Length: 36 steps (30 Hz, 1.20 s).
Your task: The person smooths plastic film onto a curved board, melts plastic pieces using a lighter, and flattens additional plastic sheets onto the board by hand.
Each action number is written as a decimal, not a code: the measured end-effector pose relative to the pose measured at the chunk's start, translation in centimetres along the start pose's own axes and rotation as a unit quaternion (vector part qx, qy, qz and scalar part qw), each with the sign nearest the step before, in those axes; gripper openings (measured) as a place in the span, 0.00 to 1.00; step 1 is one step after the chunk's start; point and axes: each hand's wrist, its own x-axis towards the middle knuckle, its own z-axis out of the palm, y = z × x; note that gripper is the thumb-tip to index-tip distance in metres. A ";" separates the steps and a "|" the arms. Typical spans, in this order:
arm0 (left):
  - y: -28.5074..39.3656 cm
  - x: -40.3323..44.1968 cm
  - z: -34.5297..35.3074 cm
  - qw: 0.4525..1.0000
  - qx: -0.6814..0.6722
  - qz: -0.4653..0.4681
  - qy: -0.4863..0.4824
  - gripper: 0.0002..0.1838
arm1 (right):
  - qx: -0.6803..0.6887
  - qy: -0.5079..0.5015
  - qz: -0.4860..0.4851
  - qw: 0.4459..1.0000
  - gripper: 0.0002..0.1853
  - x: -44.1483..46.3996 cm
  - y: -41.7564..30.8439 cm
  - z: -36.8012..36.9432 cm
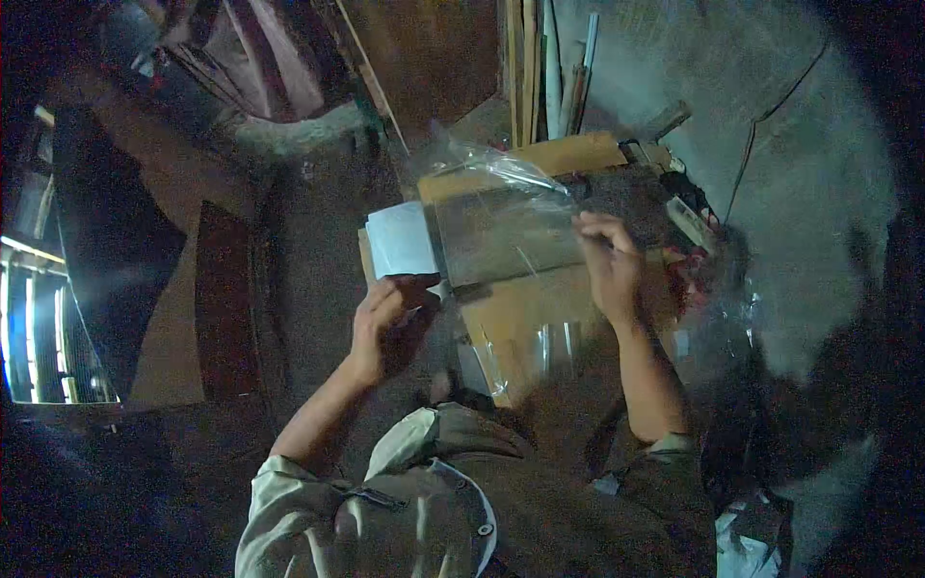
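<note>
My left hand (pixel 390 318) is closed on the lower edge of a small stack of white paper sheets (pixel 403 241), held upright beside the cardboard. The sheets overlap slightly, with a brown edge showing at their left. My right hand (pixel 612 265) is raised over the cardboard with its fingers drawn together in a pinch. A clear plastic sheet (pixel 520 173), shiny and crumpled along its top, stretches leftward from these fingertips. Whether it is a bag is hard to tell. Brown cardboard (pixel 530 313) lies under it, with more glossy clear plastic (pixel 544 352) near its front.
Wooden sticks (pixel 525 77) and pipes lean against the grey wall (pixel 771 193) at the back. Small tools and a red item (pixel 686 279) lie at the right edge of the cardboard. Draped cloth (pixel 251 58) hangs at upper left; a bright slatted opening (pixel 39 328) is at far left.
</note>
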 end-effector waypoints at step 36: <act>-6.1 -0.6 11.4 0.916 0.218 -0.169 -0.291 0.43 | -0.461 -0.279 -0.061 0.840 0.32 4.3 12.5 10.3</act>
